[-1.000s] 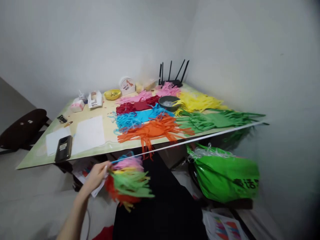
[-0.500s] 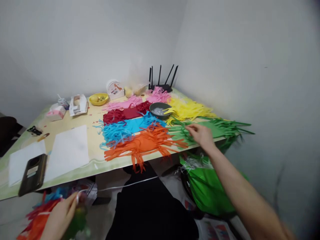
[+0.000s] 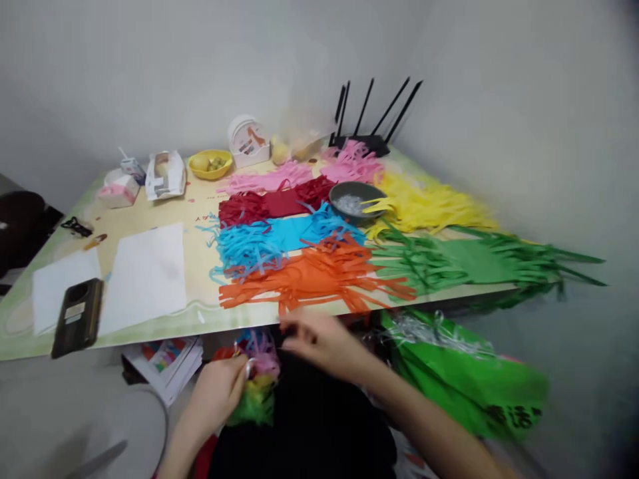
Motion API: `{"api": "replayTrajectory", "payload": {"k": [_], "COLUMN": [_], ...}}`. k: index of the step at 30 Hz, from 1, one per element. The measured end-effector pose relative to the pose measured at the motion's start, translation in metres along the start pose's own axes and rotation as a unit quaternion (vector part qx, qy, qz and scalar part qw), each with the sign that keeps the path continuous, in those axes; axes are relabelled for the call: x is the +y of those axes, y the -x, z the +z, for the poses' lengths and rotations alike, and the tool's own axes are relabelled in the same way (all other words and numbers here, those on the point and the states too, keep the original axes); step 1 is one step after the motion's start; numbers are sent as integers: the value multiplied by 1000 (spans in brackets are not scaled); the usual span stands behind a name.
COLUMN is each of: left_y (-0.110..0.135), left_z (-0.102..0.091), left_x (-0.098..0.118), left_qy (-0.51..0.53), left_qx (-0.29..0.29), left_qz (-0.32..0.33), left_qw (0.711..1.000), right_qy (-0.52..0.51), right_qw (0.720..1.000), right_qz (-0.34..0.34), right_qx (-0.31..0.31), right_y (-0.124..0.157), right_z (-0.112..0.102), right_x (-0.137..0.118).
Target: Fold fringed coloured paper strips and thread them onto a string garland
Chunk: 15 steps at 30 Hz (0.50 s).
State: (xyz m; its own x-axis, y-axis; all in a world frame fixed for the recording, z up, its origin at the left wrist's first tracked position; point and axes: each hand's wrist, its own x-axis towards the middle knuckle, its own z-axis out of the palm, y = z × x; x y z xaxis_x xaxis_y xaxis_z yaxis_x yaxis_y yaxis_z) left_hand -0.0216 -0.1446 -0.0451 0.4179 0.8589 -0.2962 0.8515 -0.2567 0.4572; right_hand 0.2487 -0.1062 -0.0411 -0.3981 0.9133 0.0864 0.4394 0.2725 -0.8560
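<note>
Two hands working. Left hand [image 3: 219, 389] grasping multicoloured fringe bundle [image 3: 262, 382], below front edge of worktop [image 3: 197, 266]. Right hand [image 3: 324, 342] curled near orange fringe [image 3: 309, 269]; cannot tell if holding anything. You're probably binding; next move likely needs left steady.
</note>
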Motion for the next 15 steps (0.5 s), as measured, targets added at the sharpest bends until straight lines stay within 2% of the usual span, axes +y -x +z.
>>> {"api": "replayTrajectory", "payload": {"k": [2, 3, 5, 7, 10, 12, 15], "left_y": [-7, -9, -10, -10, -4, 4, 23], "left_z": [1, 2, 3, 2, -2, -6, -12], "left_x": [13, 17, 23, 26, 16, -1, -26], "left_qy": [-7, -8, 4, 47, 166, 251, 370], "left_qx": [-27, -35, -45, -56, -43, 21, 113], "left_qz": [22, 29, 35, 40, 66, 46, 3], "left_qw": [999, 999, 998, 996, 983, 967, 922], "right_qy": [-87, -120, -155, -155, -122, -92, -107], "right_qw": [990, 983, 975, 973, 978, 982, 983], "right_qz": [0, 20, 68, 102, 114, 121, 114], "right_qx": [-110, -136, -147, -141, -128, -108, -94], "right_y": [7, 9, 11, 11, 14, 19, 29], "right_z": [48, 64, 79, 76, 49, 27, 5], "right_x": [-14, -17, -17, -15, -15, -17, -17]}}
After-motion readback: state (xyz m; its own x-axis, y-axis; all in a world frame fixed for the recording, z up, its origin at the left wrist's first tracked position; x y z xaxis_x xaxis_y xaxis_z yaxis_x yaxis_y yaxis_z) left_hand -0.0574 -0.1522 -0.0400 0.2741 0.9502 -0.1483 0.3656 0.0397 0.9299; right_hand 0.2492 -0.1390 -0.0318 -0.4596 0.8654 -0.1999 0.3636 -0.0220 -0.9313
